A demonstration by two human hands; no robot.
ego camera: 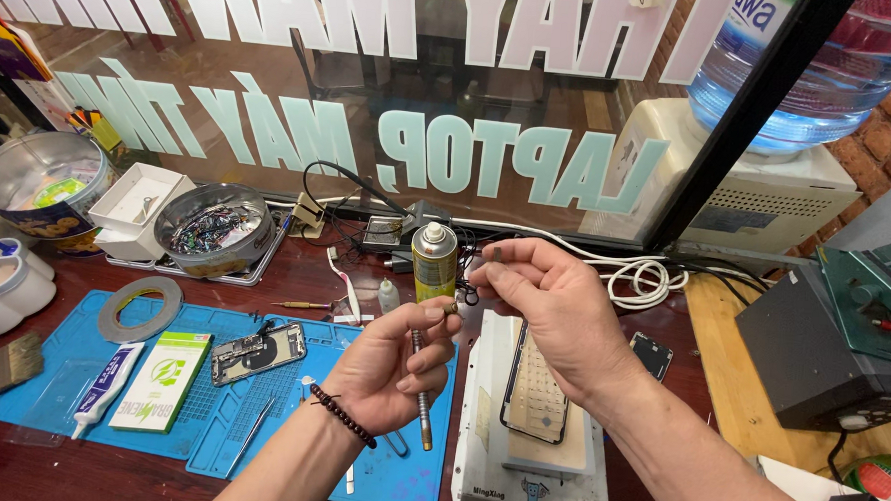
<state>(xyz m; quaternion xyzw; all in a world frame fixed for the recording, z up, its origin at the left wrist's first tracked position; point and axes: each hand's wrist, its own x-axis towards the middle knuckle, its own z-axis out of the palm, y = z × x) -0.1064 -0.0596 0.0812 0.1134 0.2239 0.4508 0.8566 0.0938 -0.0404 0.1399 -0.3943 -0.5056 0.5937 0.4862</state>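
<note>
Gripping: left hand (390, 363) fingers (433, 315) closed round a slim screwdriver (421, 390).
Right hand (554, 295): fingers pinched narrow on a small bit (496, 253), apart from the tool's upper end.
Progress: bit apparently not yet seated in the driver.
Axis: screwdriver near upright, tip end up, handle toward the blue mat (79, 395).
Nearby: spray can (434, 262), opened phone (258, 353), counter (55, 474).

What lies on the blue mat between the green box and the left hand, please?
In the head view, an opened phone lies on the blue mat, between the green box and the left hand, with tweezers just below it.
</note>
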